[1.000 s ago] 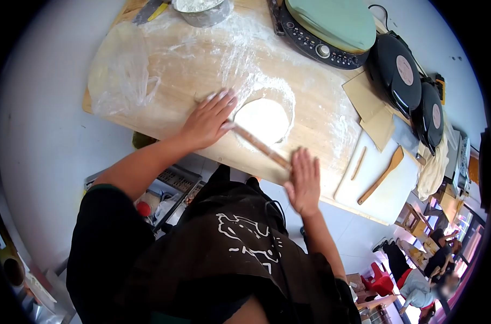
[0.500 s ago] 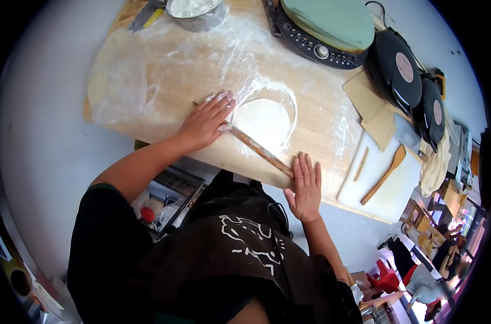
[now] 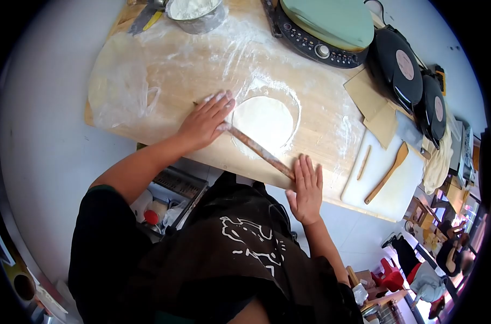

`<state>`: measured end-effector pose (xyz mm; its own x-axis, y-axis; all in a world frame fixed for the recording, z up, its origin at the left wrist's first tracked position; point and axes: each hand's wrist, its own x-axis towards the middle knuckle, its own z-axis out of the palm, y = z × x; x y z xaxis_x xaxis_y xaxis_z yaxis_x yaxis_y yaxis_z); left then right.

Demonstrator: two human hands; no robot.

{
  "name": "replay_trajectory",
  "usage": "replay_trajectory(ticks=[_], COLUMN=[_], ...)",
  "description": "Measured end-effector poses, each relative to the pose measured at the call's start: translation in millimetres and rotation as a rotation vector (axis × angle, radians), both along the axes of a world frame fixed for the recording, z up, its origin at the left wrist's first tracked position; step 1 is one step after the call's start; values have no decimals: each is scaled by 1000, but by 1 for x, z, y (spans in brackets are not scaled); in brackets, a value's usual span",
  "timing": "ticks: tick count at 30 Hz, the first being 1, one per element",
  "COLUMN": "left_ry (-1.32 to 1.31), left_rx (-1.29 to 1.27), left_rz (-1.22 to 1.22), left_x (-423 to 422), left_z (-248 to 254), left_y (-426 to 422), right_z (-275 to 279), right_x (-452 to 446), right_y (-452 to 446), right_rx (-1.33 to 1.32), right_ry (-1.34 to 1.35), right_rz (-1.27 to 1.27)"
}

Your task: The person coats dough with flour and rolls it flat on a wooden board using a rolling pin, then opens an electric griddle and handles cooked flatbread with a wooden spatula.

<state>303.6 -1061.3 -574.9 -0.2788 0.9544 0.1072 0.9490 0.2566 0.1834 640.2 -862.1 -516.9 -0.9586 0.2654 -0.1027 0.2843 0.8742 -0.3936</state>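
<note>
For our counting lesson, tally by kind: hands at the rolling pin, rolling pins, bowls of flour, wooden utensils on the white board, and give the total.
Hands: 2 (left hand, right hand)
Rolling pin: 1
Bowl of flour: 1
Wooden utensils: 2 (stick, spatula)
Total: 6

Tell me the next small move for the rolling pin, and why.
Probably roll the pin forward over the dough: it lies along the near edge, most of the round spreads beyond it, and the left hand and right hand are at its opposite ends.
</note>
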Motion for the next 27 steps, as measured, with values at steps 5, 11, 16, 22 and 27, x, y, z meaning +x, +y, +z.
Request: replay_trajectory(ticks=[5,11,16,22,27], left_ry=[43,-27,-17,108,53], left_rx=[61,-198,-31,259,475], left_rz=[172,146,58,306,208], left_x=[-82,-20,-21,-108,-65], left_z=[-6,13,-18,-18,24], left_y=[142,91,4,165,135], right_z=[-42,-33,-15,-31,-7], right_x=[-77,-27,-18,-117,-70], right_y=[122,78,27,156,127], right_rx=[379,260,121,342,252], right_ry=[85,75,58,200,-19], right_rz=[-104,-49,34,114,-118])
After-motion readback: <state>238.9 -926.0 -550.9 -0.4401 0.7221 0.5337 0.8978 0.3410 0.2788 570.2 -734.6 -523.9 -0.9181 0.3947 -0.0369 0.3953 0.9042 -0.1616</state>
